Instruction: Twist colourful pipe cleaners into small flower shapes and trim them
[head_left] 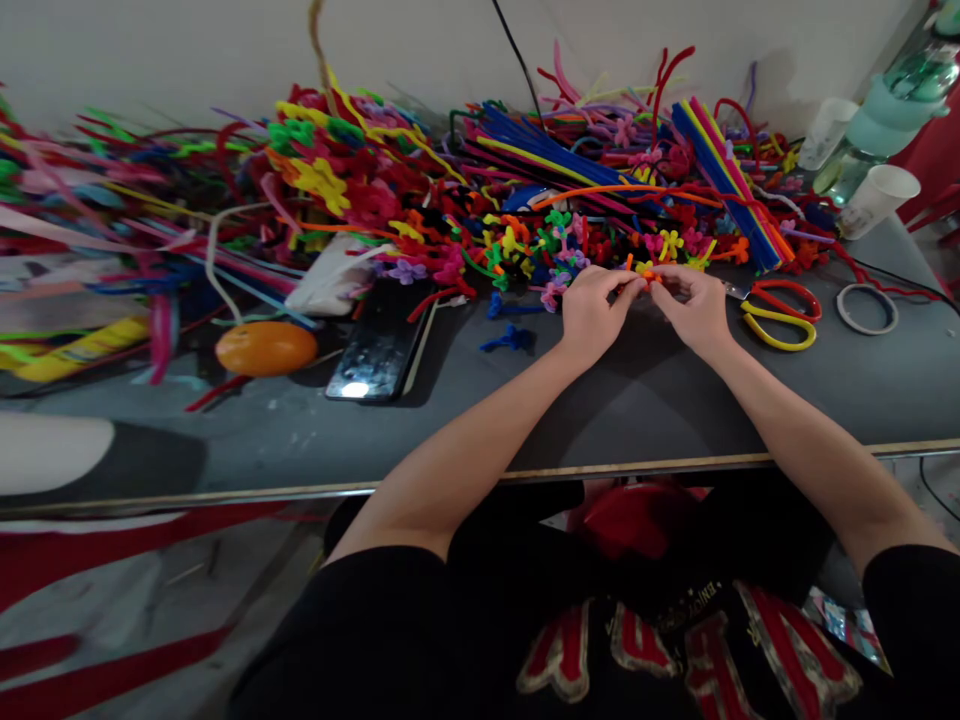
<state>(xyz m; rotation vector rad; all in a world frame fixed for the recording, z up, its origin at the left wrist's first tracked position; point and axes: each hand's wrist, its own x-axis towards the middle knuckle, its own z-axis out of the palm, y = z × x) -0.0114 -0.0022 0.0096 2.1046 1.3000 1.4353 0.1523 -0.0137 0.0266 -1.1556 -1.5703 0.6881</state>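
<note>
My left hand (594,312) and my right hand (696,308) meet over the far side of the grey table, fingertips pinched close together. Between them is a small orange pipe cleaner piece (647,280), partly covered by the fingers, so its full shape is hidden. Just beyond lie several small pipe cleaner flowers in green, yellow, pink and red. Two blue pipe cleaner pieces, one of them a flower (510,339), rest left of my left hand. Scissors (781,312) with red and yellow handles lie right of my right hand.
A roll of tape (867,309) lies right of the scissors, near paper cups (879,198) and a bottle (892,115). Left are a phone (379,345) and an orange round object (267,348). Heaped pipe cleaners (555,148) line the wall. The table edge (645,468) runs below my forearms.
</note>
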